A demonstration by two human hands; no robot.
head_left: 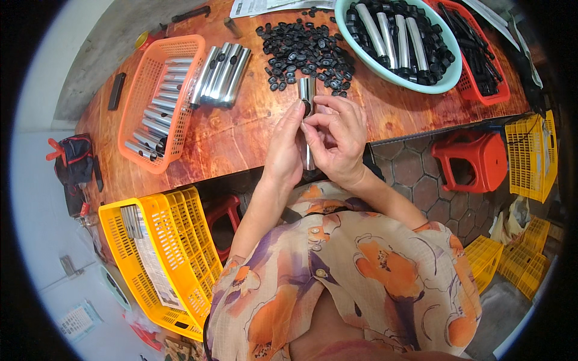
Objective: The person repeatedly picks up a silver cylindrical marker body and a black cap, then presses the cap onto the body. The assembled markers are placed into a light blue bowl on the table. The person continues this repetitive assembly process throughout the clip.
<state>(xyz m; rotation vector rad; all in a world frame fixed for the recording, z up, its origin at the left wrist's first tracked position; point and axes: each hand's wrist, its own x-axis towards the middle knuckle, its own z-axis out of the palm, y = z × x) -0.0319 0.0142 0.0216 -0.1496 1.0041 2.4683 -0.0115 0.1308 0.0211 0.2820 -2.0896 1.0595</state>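
Observation:
A shiny metal tube (307,88) stands out lengthwise in front of me at the table's near edge, held in both hands. My left hand (283,147) is closed round its left side, with the thumb beside a small black oval piece (307,109) on the tube. My right hand (338,133) is closed at the tube's right side, its fingers bent and its thumb pressed on the metal below the black piece. Whether the black piece sits in a hole cannot be made out. Just beyond lies a heap of black oval pieces (301,51).
An orange basket (133,108) holds metal tubes, with more tubes (226,72) beside it. A pale blue basin (442,89) contains black parts and tubes. Behind it stands a red basket (503,96). Yellow crates (201,231) and a red stool (475,161) flank me below the wooden table (223,141).

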